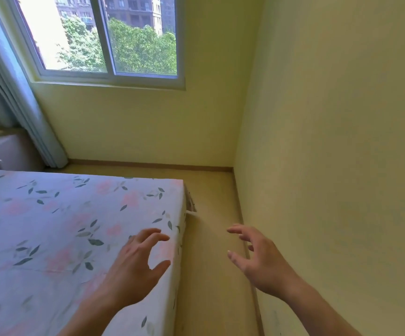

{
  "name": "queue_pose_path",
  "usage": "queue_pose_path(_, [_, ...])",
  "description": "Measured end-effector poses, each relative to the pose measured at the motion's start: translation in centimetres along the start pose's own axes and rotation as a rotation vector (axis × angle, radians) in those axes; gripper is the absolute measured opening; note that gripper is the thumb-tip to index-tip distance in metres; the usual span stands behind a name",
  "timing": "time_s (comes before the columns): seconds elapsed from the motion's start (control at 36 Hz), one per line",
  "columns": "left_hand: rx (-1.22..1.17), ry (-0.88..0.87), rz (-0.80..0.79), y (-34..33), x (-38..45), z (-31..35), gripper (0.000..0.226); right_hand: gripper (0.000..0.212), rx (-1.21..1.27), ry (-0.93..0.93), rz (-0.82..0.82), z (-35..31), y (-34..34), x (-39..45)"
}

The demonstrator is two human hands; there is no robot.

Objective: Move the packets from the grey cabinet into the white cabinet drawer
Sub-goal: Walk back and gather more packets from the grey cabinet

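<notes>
Both grips empty: left hand (133, 265) and right hand (257, 260) reach fwd w/ fingers spread and loosely curved, thumb apart from the rest, holding nothing. Neither touches anything as far as the view shows. Left hand hovers over the near right corner of the bed (51, 238); whether fingertips brush the sheet, can't tell. Right hand hangs over the floor strip (211, 251), near the right wall (342, 166) but apart from it.

Packets, grey cabinet, white cabinet drawer: none in view, so their place relative to either grip can't be told.

Bed fills the 7–9 o'clock part of the view, covered w/ a pale sheet printed w/ pink flowers and grey-green leaves. Its right edge runs from 6 o'clock up toward centre. At the far right corner of the bed, approx. 12 o'clock from left hand, a bit of darker material (191, 202) sticks out under the sheet; too blurred to name.

Floor strip runs between bed and right wall, narrow, toward 12 o'clock, ending at a wooden skirting board (148, 164) along the far wall.

Further out at 9–10 o'clock: pale blue curtain (26, 105) hanging to the floor, w/ a pinkish-white low piece of furniture (7, 149) beside it, partly cut off. At 11–12 o'clock, a white-framed window (109, 69) w/ trees and apartment blocks outside.
</notes>
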State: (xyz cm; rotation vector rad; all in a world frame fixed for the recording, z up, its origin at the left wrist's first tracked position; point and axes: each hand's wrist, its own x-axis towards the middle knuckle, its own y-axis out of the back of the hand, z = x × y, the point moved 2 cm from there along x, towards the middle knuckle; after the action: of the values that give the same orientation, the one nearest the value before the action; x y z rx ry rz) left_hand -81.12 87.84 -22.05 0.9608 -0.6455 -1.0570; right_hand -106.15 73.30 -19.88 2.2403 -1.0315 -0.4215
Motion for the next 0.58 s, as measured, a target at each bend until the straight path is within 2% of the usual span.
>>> queue_pose_path(0.31, [-0.002, -0.019, 0.073, 1.9, 19.9, 2.5, 0.047, 0.048, 0.007, 0.079, -0.055, 2.6, 5.5, 20.5])
queue_pose_path(0.58, [0.022, 0.15, 0.145, 1.6, 37.7, 1.7, 0.045, 0.051, 0.011, 0.185, -0.181, 7.3, 8.9, 42.4])
